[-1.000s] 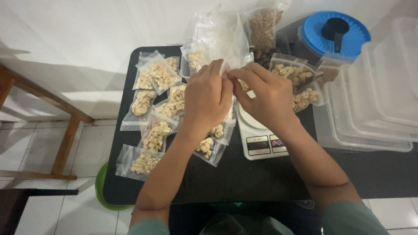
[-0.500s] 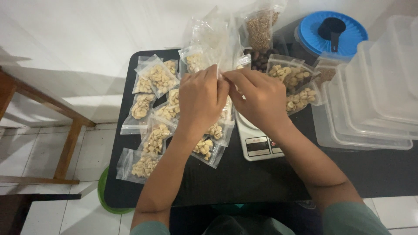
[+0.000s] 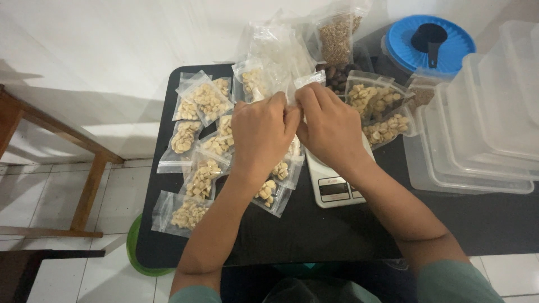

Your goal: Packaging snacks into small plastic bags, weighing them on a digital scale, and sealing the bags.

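Observation:
My left hand (image 3: 263, 133) and my right hand (image 3: 330, 126) meet over a small white kitchen scale (image 3: 334, 182). Both pinch the top edge of a small clear zip bag (image 3: 303, 84) held between them; its contents are hidden behind my fingers. Several small clear bags filled with pale nuts (image 3: 197, 130) lie on the black table (image 3: 314, 224) to the left of my left hand. More filled bags (image 3: 379, 115) rest to the right of my right hand.
A stack of clear plastic containers (image 3: 483, 129) fills the right side. A tub with a blue lid (image 3: 432, 44) stands at the back right, a bag of brown grain (image 3: 337, 38) beside it. A wooden frame (image 3: 84, 168) stands left; a green basin (image 3: 135, 252) sits below the table.
My hands have drawn closer together and slightly toward me, still pinching the small bag. The view has shifted a little.

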